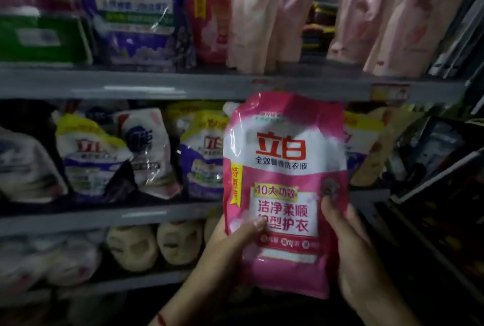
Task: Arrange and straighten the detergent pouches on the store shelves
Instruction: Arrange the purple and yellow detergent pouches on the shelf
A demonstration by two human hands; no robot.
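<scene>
Head view, item 1: left hand (230, 242), raised from the lower centre, fingers curled behind the lower left edge of a glossy pink-and-white plastic detergent pouch (285, 194), thumb pressed flat across its front. Grip closed on the pouch.

Item 2: right hand (351, 252), raised from the lower right, thumb laid on the pouch's right front edge, remaining fingers wrapped behind. Grip likewise closed on the pouch.

Item 3: the pouch itself, held upright in the air in front of the shelving, off every shelf, front face turned to the camera. Large red characters on a white panel above, pink field below, white spout cap at the upper left corner. Its top edge overlapped the front lip of the upper grey metal shelf (131, 84).

Item 4: upper shelf stock, blurred: a purple-and-white pouch (138, 16) standing left of centre, a green-and-white pack (39, 35) at far left, pale pink pouches (262, 16) leaning at centre and right.

Item 5: middle grey shelf (104, 217), stock slumped at uneven angles: a yellow-topped purple-and-white pouch (89, 152), a white pouch with a blue emblem (146, 150) tilted just beside it, another yellow-topped purple pouch (204, 152) partly behind the held one.

Item 6: lower shelf, cream-coloured rounded packs (157, 244), detail unclear. Room dim; dark racking (440, 194) at right.
</scene>
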